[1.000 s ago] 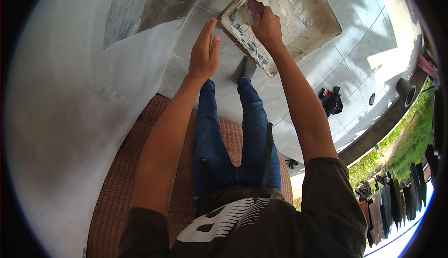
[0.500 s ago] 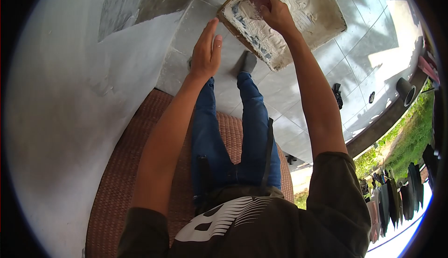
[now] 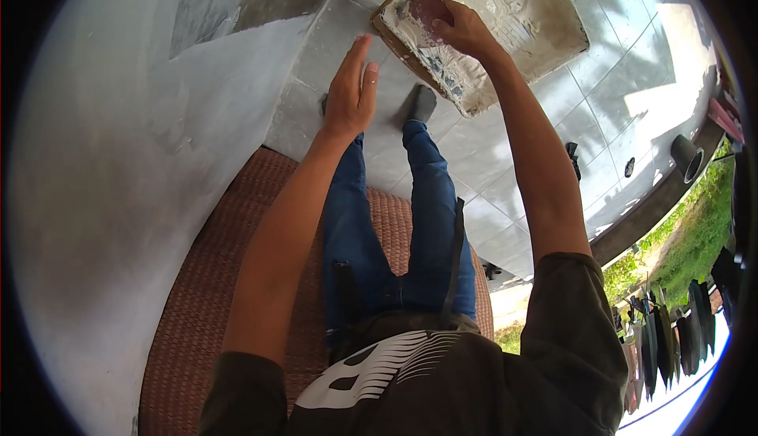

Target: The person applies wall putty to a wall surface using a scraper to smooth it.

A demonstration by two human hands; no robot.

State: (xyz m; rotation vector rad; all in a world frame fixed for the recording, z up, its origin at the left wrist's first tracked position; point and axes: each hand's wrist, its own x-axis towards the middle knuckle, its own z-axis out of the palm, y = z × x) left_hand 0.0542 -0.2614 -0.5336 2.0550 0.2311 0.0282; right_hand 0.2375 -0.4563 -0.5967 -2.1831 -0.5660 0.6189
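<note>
My right hand is closed around a reddish-brown flat scraper. The scraper's blade is in the thick white paste, near the left side of a shallow, paste-smeared tray. Smears of paste and bluish-grey patches cover the tray bottom below the scraper. My left hand is held up with its fingers stretched out and nothing in it, apart from the tray and near the wall.
A pale wall with a grey unfinished patch rises on the left. Grey floor tiles lie around the tray. A woven brown seat is under my legs. A dark pot and hanging clothes are at right.
My right hand and the scraper have moved slightly left and toward me through the paste. My left hand has stayed nearly in place, still outstretched.
</note>
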